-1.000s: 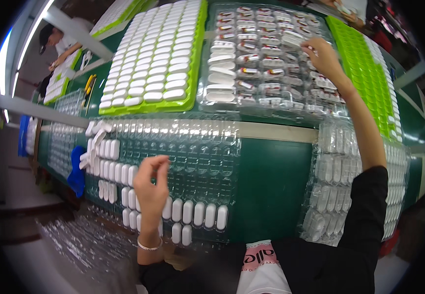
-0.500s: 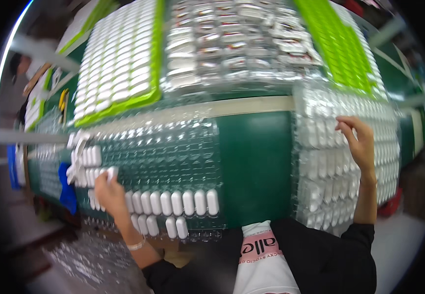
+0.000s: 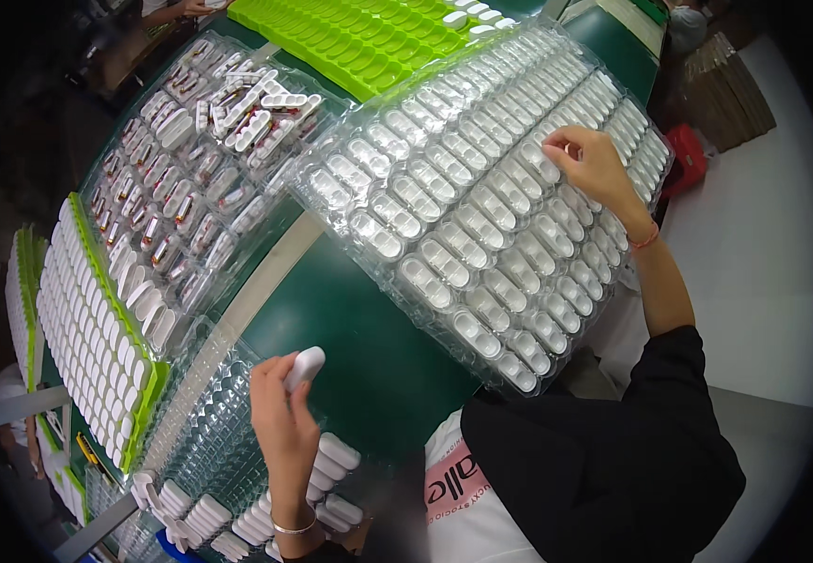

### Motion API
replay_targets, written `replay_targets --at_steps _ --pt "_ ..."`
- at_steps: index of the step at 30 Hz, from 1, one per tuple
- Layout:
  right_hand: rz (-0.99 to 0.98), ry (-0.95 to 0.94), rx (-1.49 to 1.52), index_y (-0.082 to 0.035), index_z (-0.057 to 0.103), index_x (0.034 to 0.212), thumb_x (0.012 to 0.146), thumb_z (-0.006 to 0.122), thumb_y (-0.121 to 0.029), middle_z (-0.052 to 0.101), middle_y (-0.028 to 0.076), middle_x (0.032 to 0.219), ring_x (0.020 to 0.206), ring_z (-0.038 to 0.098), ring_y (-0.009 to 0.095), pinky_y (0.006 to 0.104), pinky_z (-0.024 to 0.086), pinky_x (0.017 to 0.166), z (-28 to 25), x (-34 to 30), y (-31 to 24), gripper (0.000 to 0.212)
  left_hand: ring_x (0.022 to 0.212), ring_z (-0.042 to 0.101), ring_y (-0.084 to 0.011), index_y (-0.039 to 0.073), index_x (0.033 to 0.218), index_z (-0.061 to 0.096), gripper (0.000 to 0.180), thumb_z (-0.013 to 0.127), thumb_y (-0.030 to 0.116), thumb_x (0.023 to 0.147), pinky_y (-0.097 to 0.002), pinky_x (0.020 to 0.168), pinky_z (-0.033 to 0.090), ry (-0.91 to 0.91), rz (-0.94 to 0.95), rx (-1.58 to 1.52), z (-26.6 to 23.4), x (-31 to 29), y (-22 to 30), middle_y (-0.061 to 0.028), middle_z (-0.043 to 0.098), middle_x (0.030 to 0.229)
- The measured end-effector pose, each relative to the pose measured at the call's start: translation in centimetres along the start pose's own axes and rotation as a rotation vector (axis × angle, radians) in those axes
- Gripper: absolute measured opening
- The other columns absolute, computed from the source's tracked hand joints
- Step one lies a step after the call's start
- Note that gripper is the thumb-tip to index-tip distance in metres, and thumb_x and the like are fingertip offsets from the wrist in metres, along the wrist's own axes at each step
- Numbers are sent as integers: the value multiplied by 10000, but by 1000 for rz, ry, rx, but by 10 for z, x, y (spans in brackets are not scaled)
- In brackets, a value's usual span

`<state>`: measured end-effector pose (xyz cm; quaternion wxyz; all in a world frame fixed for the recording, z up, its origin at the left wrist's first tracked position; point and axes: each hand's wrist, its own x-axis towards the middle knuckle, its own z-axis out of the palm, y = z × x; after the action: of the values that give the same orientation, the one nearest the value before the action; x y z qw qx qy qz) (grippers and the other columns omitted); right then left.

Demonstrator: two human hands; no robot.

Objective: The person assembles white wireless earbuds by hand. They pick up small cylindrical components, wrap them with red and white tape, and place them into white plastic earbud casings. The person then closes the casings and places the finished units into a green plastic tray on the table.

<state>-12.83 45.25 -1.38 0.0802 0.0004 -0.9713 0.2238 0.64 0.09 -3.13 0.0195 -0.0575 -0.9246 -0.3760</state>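
My left hand (image 3: pixel 282 413) holds a smooth white oval case (image 3: pixel 304 369) between thumb and fingers, raised above the green tabletop. Below that hand lies a clear plastic tray (image 3: pixel 205 427) with rows of cavities, and several white oval cases (image 3: pixel 335 457) sit at its near end. On the right, a large clear blister tray (image 3: pixel 397 272) carries rows of hollow white oval shells (image 3: pixel 484 225). Over its far right part, my right hand (image 3: pixel 596 171) has its fingertips pinched together at one shell (image 3: pixel 541 164). Whether the fingers grip that shell is hard to make out.
Far left stands a lime-green tray (image 3: pixel 150 394) of white pieces. Beside it, a clear tray (image 3: pixel 202 305) carries small parts, with loose white pieces (image 3: pixel 261 111) heaped on top. Another green tray (image 3: pixel 355 56) lies at the back. A person's hands (image 3: pixel 186 9) show at the top.
The view has swung to the right. My left hand has lifted a white case away from the left tray's rows. My right hand's fingers are now down at the shells.
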Motion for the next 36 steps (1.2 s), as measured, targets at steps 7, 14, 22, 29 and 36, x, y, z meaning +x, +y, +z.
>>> replay_targets --at_steps 7,14,22,29,36 --pt "-108 -17 -278 -20 633 863 808 645 -107 631 121 797 770 620 310 409 481 687 21 0 -3 104 938 597 -323 -8 1096 585 327 646 -67 781 -375 810 475 -24 22 186 36 22 -19 -136 598 1007" --pt "-136 -26 -261 -18 611 850 792 647 -80 610 124 799 800 620 290 396 475 704 16 -3 6 92 1035 634 -204 -52 1223 518 389 688 18 880 -323 926 509 -77 -417 -1029 11 20 -2 -149 635 1135" --pt "-81 -44 -68 -40 658 987 805 597 -37 596 114 776 631 574 248 373 457 603 13 -5 -79 192 1053 626 -178 -32 1319 470 494 680 93 891 -306 906 513 -45 -451 -1231 5 9 0 -138 624 1164" --pt "-290 -189 120 -28 676 1105 877 616 -26 549 9 748 562 435 69 249 386 529 31 12 -84 235 1106 598 -189 -40 1301 481 488 694 17 865 -333 950 495 -107 -429 -1222 6 4 11 -126 606 1185" --pt "-240 -265 194 -2 686 1037 882 656 -77 647 59 784 587 534 119 269 438 551 15 -1 -107 175 1092 587 -186 -27 1318 474 444 622 -32 899 -325 956 484 107 -433 -1095 -2 -6 -22 -113 591 1191"
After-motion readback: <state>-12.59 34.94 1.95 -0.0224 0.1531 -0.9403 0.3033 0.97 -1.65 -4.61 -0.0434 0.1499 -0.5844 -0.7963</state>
